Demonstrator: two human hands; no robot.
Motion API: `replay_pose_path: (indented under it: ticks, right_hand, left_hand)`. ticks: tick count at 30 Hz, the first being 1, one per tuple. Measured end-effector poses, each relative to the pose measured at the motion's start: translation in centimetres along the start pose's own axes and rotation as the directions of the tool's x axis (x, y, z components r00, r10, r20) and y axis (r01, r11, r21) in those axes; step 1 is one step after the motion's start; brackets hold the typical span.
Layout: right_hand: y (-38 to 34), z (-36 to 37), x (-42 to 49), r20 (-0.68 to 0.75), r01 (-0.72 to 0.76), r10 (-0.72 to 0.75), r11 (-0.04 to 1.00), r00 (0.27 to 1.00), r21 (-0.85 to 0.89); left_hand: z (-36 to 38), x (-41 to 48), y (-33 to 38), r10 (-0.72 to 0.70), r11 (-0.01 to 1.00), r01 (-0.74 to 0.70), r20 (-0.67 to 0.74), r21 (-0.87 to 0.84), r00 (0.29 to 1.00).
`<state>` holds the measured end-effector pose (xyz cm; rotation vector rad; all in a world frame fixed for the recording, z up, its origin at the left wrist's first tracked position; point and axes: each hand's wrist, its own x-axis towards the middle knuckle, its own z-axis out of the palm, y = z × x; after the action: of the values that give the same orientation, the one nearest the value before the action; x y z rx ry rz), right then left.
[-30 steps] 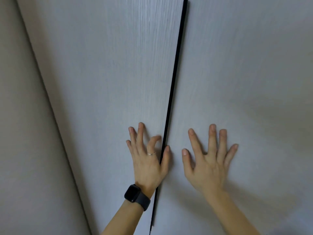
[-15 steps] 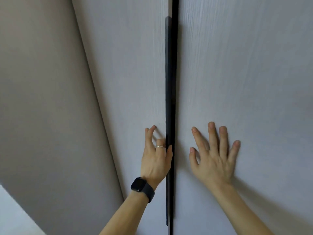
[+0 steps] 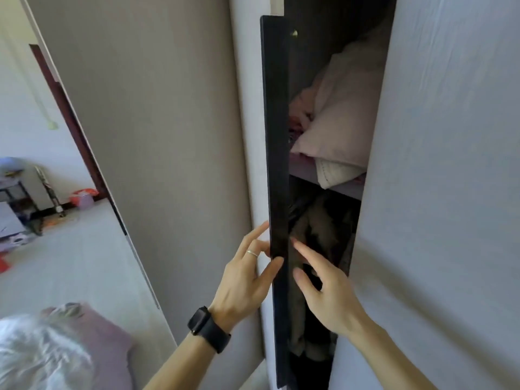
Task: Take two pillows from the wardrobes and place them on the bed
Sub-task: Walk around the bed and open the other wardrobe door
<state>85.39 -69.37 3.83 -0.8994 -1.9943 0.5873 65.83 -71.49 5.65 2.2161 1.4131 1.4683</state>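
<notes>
The left wardrobe door (image 3: 277,153) stands partly swung out, seen edge-on as a dark strip. My left hand (image 3: 247,274), with a ring and a black watch, pinches that edge between thumb and fingers. My right hand (image 3: 323,288) is in the gap just right of the edge, fingers spread, holding nothing. On the shelf (image 3: 346,188) inside lies a pale pink pillow (image 3: 343,114) on top of a folded white cloth (image 3: 334,171). Dark clothes (image 3: 320,243) hang below the shelf. The right door (image 3: 444,192) is closed and hides the rest of the wardrobe.
A grey side panel (image 3: 157,136) of the wardrobe runs down the left. The bed corner with a mauve sheet (image 3: 107,339) and white bedding (image 3: 36,356) sits at the lower left. Light floor and clutter by a small table (image 3: 17,192) lie far left.
The left door has swung out from a narrow slit to a wide gap, showing the shelf and pillow. My right hand has come off the right door and moved into the gap.
</notes>
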Motion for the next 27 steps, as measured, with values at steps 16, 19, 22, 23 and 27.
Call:
replay_pose_path:
  ticks: [16,19,22,23,27]
  right_hand:
    - [-3.3,12.7,4.0,0.093,0.18,-0.188,0.98,0.978,0.08]
    - [-3.9,14.2,5.2,0.144,0.188,-0.193,0.981,0.971,0.045]
    - [-4.2,15.5,6.7,0.186,0.2,-0.198,0.98,0.962,0.012]
    - [-4.2,16.1,7.0,0.199,0.201,-0.196,0.98,0.96,-0.005]
    - [-4.1,18.0,8.3,0.255,0.223,-0.196,0.971,0.947,-0.081]
  left_hand:
    - [-9.3,-4.7,-2.7,-0.365,0.925,0.374,-0.41,-0.06,0.836]
    - [-10.5,-5.0,-3.2,-0.407,0.903,0.422,-0.469,-0.079,0.784]
    - [-11.6,-5.0,-3.6,-0.464,0.871,0.48,-0.496,-0.104,0.734]
    - [-11.9,-5.0,-3.7,-0.478,0.861,0.497,-0.503,-0.106,0.72]
    - [-13.3,-4.7,-4.3,-0.485,0.846,0.526,-0.523,-0.079,0.701]
